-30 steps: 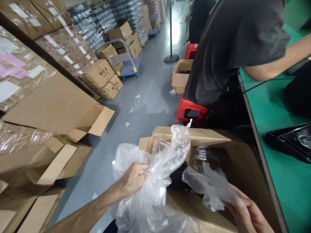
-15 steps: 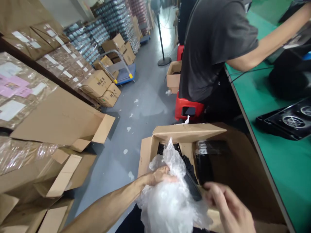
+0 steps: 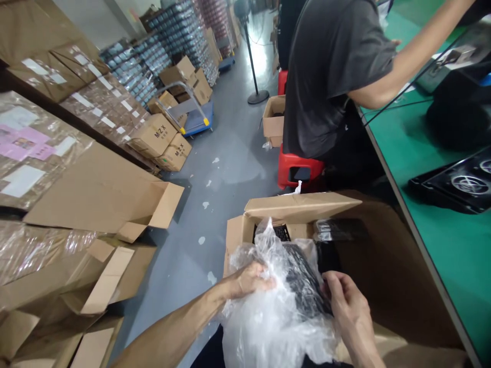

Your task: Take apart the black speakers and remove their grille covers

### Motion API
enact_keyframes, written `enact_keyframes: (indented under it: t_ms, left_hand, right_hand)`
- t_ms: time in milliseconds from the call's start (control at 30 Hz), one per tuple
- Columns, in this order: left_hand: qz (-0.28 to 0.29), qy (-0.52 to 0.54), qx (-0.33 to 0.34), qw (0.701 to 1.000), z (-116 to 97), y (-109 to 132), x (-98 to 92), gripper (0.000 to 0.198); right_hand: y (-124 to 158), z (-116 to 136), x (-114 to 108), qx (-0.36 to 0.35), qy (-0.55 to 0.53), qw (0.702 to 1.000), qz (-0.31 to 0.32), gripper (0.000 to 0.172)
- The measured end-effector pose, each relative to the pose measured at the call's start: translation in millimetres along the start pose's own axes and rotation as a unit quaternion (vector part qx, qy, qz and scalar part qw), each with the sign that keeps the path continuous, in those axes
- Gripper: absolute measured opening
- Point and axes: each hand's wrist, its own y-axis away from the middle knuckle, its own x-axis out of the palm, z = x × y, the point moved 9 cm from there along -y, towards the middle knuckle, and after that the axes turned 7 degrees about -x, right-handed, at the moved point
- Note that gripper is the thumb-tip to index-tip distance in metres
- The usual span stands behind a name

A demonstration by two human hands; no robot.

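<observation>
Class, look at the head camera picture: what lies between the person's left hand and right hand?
In the head view, the crumpled clear plastic bag and the black slatted item inside it lie between the left hand and right hand.

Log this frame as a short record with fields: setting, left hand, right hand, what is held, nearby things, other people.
setting: warehouse aisle beside a green table
left hand: left hand grips a clear plastic bag
right hand: right hand holds the bag's other side, against a black item inside it
held over: open cardboard box
nearby: black device with round fans on the table; red stool; blue cart
other people: a person in a dark shirt, reaching over the table
</observation>
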Motion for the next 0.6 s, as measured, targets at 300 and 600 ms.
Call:
enact_keyframes:
  t_ms: [300, 600]
  left_hand:
    - [0.029, 0.012, 0.022, 0.999, 15, 2, 4.8, 0.051]
    - [0.027, -0.106, 0.124, 0.986, -6, 20, 6.7, 0.041]
  right_hand:
    - [5, 6, 71, -0.018, -0.011, 0.989, 0.146, 0.047]
    - [15, -9, 63, 0.039, -0.116, 0.982, 0.141, 0.064]
